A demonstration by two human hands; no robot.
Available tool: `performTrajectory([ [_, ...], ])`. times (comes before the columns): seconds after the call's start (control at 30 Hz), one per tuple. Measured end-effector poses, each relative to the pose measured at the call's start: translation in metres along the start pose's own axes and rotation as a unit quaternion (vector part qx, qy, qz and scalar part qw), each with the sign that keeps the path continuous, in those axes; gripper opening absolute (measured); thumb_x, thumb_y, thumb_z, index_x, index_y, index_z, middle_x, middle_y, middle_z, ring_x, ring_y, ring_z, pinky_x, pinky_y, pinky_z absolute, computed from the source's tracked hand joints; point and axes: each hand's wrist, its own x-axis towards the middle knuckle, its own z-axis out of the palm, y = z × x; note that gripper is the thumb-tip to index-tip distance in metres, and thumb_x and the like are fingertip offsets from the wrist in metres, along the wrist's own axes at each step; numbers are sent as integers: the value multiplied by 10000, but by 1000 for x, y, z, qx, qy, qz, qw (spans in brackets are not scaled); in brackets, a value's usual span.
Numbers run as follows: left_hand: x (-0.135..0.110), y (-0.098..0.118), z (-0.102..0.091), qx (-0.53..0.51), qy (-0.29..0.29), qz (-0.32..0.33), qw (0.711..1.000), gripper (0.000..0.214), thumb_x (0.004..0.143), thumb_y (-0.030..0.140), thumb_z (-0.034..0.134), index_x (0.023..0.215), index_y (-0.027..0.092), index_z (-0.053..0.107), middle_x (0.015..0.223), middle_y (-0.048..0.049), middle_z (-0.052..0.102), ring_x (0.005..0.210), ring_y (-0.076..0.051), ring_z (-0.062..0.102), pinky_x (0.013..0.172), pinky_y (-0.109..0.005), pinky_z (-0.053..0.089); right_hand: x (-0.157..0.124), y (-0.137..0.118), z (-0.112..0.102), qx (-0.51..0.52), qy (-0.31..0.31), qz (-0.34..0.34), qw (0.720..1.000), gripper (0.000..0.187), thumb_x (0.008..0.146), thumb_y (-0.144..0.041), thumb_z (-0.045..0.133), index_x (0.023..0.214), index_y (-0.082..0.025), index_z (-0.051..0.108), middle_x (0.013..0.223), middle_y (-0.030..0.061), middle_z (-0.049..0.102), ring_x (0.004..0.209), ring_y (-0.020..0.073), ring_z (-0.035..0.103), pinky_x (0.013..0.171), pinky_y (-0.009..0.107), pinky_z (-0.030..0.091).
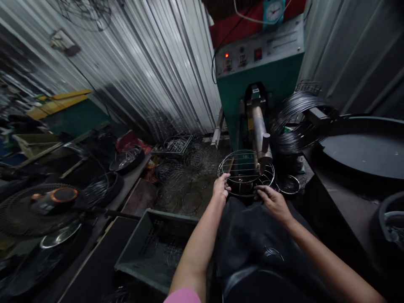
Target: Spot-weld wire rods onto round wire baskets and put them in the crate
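A round wire rack (244, 170) made of rings and cross wires sits under the metal arm (261, 130) of a green welding machine (259, 71). My left hand (221, 187) grips the rack's near left rim with curled fingers. My right hand (273, 201) holds the near right rim, fingers closed on the wire. Both forearms reach forward over my dark-clothed lap.
A coil of black wire (295, 122) lies right of the machine beside a dark round tray (362, 147). A grey crate (158, 248) stands at my left knee. Loose wire racks (176, 181) cover the floor. A fan (47, 202) and steel bowls (126, 158) lie at left.
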Motion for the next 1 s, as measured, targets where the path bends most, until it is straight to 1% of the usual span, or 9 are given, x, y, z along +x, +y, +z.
performTrajectory([
  [0.07,-5,-7,0,-24,4,40,999,404,468,210,739,657,188,383,482,127,293,351,0,199,340,-141,130,7,6,8,-37,-1,0,999,409,766,-550,532,883,-170,627,617,39,623,540,184,582,520,287,469],
  [0.17,-10,-17,2,-45,-16,68,997,474,431,232,758,719,200,383,525,124,333,364,-1,227,351,-142,146,8,14,7,-65,29,4,997,398,771,-555,518,843,-177,621,556,14,591,480,167,550,516,285,456],
  [0.3,-13,-23,8,-49,-37,65,996,513,426,256,771,756,207,382,554,120,354,375,1,234,361,-146,157,9,12,-4,-65,43,21,997,417,778,-574,501,842,-176,606,517,-3,553,441,156,514,453,267,413],
  [0.43,-13,-23,14,-43,-35,60,997,531,434,259,777,790,211,388,572,117,372,380,1,247,367,-150,165,13,10,-10,-56,38,11,998,423,783,-588,498,806,-174,586,600,16,583,469,141,523,492,262,437],
  [0.53,-12,-21,17,-34,-31,62,997,546,437,260,780,821,214,396,582,113,384,390,-4,279,371,-148,174,15,12,-12,-49,38,7,998,426,796,-591,489,827,-175,578,639,16,587,467,127,511,496,256,433],
  [0.67,-9,-19,20,-19,-33,66,997,566,425,261,787,836,213,402,594,113,389,393,0,284,373,-147,179,17,15,-14,-51,32,2,998,415,811,-580,480,836,-178,576,636,9,571,480,125,500,496,252,421],
  [0.8,-6,-18,22,-10,-35,61,997,568,419,270,790,832,210,405,593,116,379,390,5,285,371,-147,170,18,15,-15,-58,32,-2,998,402,817,-574,475,810,-182,568,613,4,549,483,128,485,501,256,413],
  [1.0,-3,-19,24,-16,-33,58,998,544,423,264,785,790,206,388,568,121,372,372,5,264,350,-145,169,21,16,-13,-54,47,-1,997,389,820,-555,479,844,-178,572,629,1,541,473,124,477,493,256,401],
])
